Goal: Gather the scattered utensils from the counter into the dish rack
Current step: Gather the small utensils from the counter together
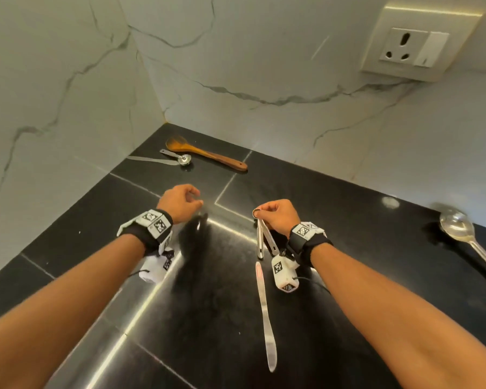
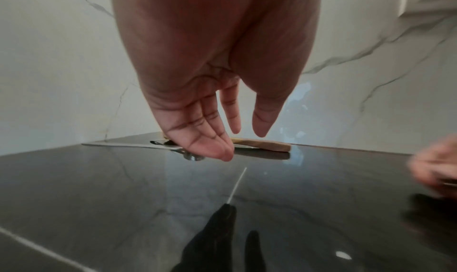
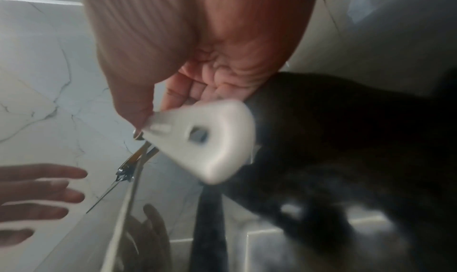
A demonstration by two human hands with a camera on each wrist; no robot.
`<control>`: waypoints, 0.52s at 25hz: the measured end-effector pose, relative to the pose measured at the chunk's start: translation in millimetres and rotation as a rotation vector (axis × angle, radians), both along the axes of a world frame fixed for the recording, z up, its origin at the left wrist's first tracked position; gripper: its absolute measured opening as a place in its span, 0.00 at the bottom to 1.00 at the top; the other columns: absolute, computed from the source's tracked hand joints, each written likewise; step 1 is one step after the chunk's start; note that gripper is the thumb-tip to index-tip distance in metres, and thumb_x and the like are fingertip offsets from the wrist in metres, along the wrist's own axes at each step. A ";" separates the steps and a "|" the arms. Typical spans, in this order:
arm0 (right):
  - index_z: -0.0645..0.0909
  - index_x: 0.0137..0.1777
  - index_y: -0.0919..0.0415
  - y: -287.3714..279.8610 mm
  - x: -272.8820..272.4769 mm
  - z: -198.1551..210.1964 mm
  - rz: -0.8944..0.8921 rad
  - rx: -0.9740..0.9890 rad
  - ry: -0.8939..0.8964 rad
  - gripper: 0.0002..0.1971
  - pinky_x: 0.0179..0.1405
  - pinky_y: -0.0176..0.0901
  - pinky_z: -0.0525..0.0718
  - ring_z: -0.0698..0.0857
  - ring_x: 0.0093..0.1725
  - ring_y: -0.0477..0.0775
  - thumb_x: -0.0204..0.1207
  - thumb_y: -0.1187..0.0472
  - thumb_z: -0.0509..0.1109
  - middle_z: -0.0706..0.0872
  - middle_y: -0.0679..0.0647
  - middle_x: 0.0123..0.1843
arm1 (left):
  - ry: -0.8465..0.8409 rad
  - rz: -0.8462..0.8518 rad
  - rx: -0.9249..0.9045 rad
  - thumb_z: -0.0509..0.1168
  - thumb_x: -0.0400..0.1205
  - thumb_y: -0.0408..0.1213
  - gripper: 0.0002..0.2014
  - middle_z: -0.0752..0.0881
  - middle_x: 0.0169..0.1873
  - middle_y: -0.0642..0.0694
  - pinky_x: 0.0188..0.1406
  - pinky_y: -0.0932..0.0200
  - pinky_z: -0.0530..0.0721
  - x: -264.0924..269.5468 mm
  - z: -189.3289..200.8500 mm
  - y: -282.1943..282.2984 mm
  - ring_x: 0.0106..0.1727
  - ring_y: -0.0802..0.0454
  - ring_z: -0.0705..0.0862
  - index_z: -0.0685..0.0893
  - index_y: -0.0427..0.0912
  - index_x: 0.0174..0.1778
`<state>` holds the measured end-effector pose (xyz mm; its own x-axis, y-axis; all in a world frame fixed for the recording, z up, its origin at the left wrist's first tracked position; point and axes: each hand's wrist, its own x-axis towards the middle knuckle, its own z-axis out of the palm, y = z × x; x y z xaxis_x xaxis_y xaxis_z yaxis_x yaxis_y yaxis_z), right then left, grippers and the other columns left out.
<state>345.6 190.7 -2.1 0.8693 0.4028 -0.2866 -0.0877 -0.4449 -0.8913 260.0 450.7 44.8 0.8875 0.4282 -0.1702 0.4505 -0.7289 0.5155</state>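
Note:
My right hand (image 1: 274, 216) pinches the tops of two thin steel utensils (image 1: 263, 240), which hang handle-down above the black counter (image 1: 362, 209). The right wrist view shows a flat handle with a hole (image 3: 205, 139) under my thumb, blurred. My left hand (image 1: 184, 200) hovers empty over the counter, with its fingers (image 2: 222, 149) relaxed and pointing down. Beyond it in the back corner lie a wooden spoon (image 1: 208, 157) and a small steel measuring spoon (image 1: 181, 159). A long flat steel utensil (image 1: 267, 318) appears to lie on the counter below my right hand. The dish rack is not in view.
A large steel serving spoon (image 1: 458, 227) lies near the right edge of the counter. Marble walls close the counter at the back and left, meeting at a corner. A wall socket (image 1: 415, 47) sits high on the right. The glossy counter mirrors both hands.

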 end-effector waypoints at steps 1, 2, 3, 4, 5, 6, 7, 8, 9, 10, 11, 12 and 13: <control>0.94 0.39 0.60 -0.8 0.7 -1.5 0.017 -0.017 -0.008 0.04 0.34 0.34 0.84 0.83 0.25 0.38 0.72 0.60 0.79 0.89 0.48 0.27 | 0.036 -0.001 0.031 0.71 0.78 0.45 0.18 0.89 0.51 0.44 0.63 0.50 0.81 17.2 -1.4 16.0 0.57 0.43 0.87 0.84 0.48 0.64; 0.94 0.40 0.61 -1.5 0.5 -1.9 0.032 -0.023 -0.014 0.04 0.30 0.29 0.81 0.82 0.23 0.36 0.72 0.61 0.79 0.88 0.48 0.27 | 0.063 0.001 0.056 0.71 0.78 0.46 0.21 0.89 0.53 0.43 0.64 0.48 0.81 34.8 -2.9 30.5 0.58 0.42 0.86 0.81 0.48 0.67; 0.93 0.40 0.62 -1.9 0.9 -2.4 0.042 -0.018 -0.014 0.05 0.29 0.28 0.80 0.82 0.23 0.35 0.72 0.61 0.79 0.88 0.48 0.27 | 0.086 0.017 0.069 0.70 0.78 0.47 0.24 0.89 0.55 0.41 0.66 0.46 0.81 50.1 -5.4 43.4 0.59 0.40 0.86 0.79 0.50 0.70; 0.93 0.40 0.62 -3.0 -2.4 -3.7 0.045 -0.009 -0.008 0.05 0.29 0.29 0.80 0.82 0.23 0.35 0.72 0.60 0.79 0.89 0.49 0.28 | 0.117 0.035 0.084 0.70 0.78 0.47 0.27 0.89 0.57 0.39 0.66 0.44 0.82 59.2 -8.9 53.0 0.59 0.37 0.87 0.76 0.52 0.73; 0.93 0.39 0.62 -2.3 -0.2 -6.5 0.029 0.002 -0.002 0.05 0.31 0.33 0.81 0.83 0.24 0.38 0.71 0.60 0.80 0.90 0.51 0.28 | 0.152 0.047 0.107 0.69 0.78 0.47 0.29 0.88 0.59 0.37 0.64 0.42 0.84 72.7 -13.0 60.4 0.58 0.35 0.87 0.72 0.53 0.76; 0.93 0.38 0.62 -1.6 -0.1 -9.0 0.023 0.013 0.000 0.06 0.33 0.37 0.84 0.85 0.27 0.42 0.71 0.59 0.80 0.91 0.52 0.30 | 0.183 0.057 0.123 0.69 0.79 0.46 0.31 0.86 0.62 0.36 0.60 0.41 0.86 81.8 -16.6 65.1 0.56 0.34 0.88 0.69 0.54 0.79; 0.93 0.38 0.62 0.1 1.9 -10.9 0.022 0.026 0.004 0.06 0.36 0.43 0.88 0.89 0.30 0.49 0.70 0.59 0.80 0.92 0.54 0.32 | 0.199 0.059 0.118 0.69 0.80 0.45 0.32 0.84 0.63 0.36 0.54 0.41 0.89 90.7 -18.9 68.6 0.54 0.34 0.88 0.66 0.55 0.81; 0.93 0.37 0.62 0.5 2.5 -14.0 0.021 0.038 0.012 0.06 0.41 0.49 0.90 0.92 0.34 0.56 0.70 0.59 0.80 0.93 0.56 0.33 | 0.207 0.065 0.088 0.69 0.81 0.43 0.33 0.82 0.64 0.37 0.48 0.42 0.91 97.8 -21.5 70.1 0.52 0.34 0.88 0.65 0.55 0.82; 0.93 0.38 0.62 0.5 4.0 -16.3 0.018 0.049 0.019 0.06 0.46 0.53 0.91 0.93 0.39 0.61 0.70 0.58 0.80 0.93 0.58 0.34 | 0.212 0.081 0.060 0.69 0.81 0.42 0.32 0.81 0.64 0.36 0.43 0.44 0.92 104.8 -23.8 71.3 0.51 0.34 0.88 0.66 0.55 0.82; 0.93 0.38 0.62 -0.3 5.8 -17.5 0.017 0.062 0.023 0.06 0.48 0.56 0.91 0.93 0.41 0.64 0.70 0.58 0.80 0.93 0.58 0.35 | 0.214 0.090 0.049 0.69 0.81 0.42 0.31 0.81 0.65 0.36 0.42 0.44 0.92 110.2 -24.2 72.5 0.50 0.35 0.88 0.68 0.54 0.81; 0.93 0.38 0.61 -1.2 6.5 -18.1 0.017 0.069 0.028 0.06 0.50 0.58 0.91 0.93 0.42 0.65 0.69 0.58 0.80 0.93 0.59 0.35 | 0.206 0.094 0.065 0.69 0.81 0.43 0.28 0.83 0.64 0.36 0.43 0.44 0.92 113.8 -26.0 74.7 0.49 0.36 0.89 0.72 0.53 0.78; 0.93 0.38 0.61 -2.0 6.9 -18.7 0.018 0.074 0.035 0.06 0.50 0.58 0.92 0.93 0.42 0.65 0.69 0.58 0.80 0.94 0.59 0.35 | 0.193 0.106 0.093 0.69 0.80 0.46 0.24 0.86 0.61 0.37 0.45 0.43 0.92 115.1 -25.8 76.5 0.48 0.37 0.89 0.77 0.52 0.74; 0.93 0.39 0.60 -3.0 7.8 -19.0 0.018 0.075 0.038 0.06 0.51 0.58 0.92 0.93 0.42 0.65 0.70 0.58 0.80 0.94 0.58 0.35 | 0.174 0.127 0.114 0.69 0.80 0.50 0.20 0.88 0.58 0.38 0.48 0.43 0.92 116.2 -26.7 77.5 0.47 0.38 0.90 0.82 0.51 0.67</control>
